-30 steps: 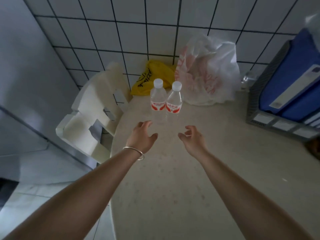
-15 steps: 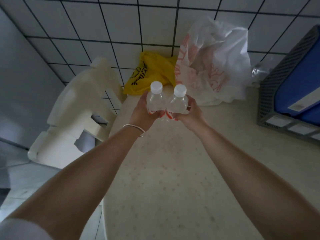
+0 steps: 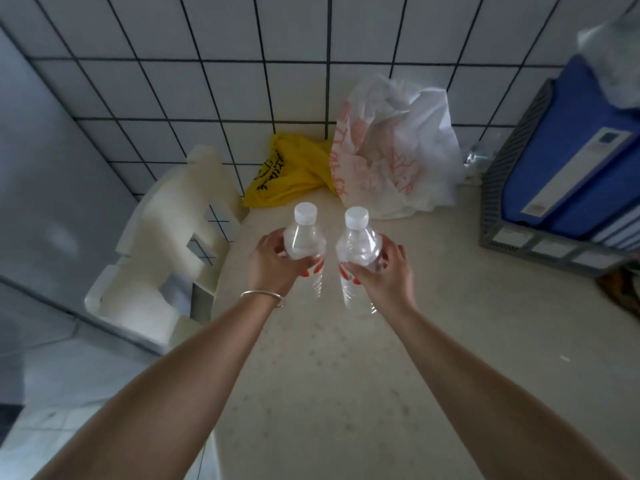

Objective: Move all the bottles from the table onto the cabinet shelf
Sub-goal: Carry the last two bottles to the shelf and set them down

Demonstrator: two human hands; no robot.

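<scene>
The bench (image 3: 346, 393) lies bare across its whole near and middle stretch, so both arms have open room there. At the back, against the tiled wall (image 3: 207, 81), a yellow bag (image 3: 291, 168) and a white bag (image 3: 398, 150) touch each other and block the far edge. On the right, a grey rack (image 3: 502, 202) holding blue binders (image 3: 571, 150) walls off that side. Off the bench's left edge, white foam (image 3: 166, 244) stands close against it. The 2 bottles (image 3: 304, 237) (image 3: 360, 244), 1 in the left hand (image 3: 273, 268) and 1 in the right hand (image 3: 384, 275), sit apart with a clear gap between them, short of the bags.
</scene>
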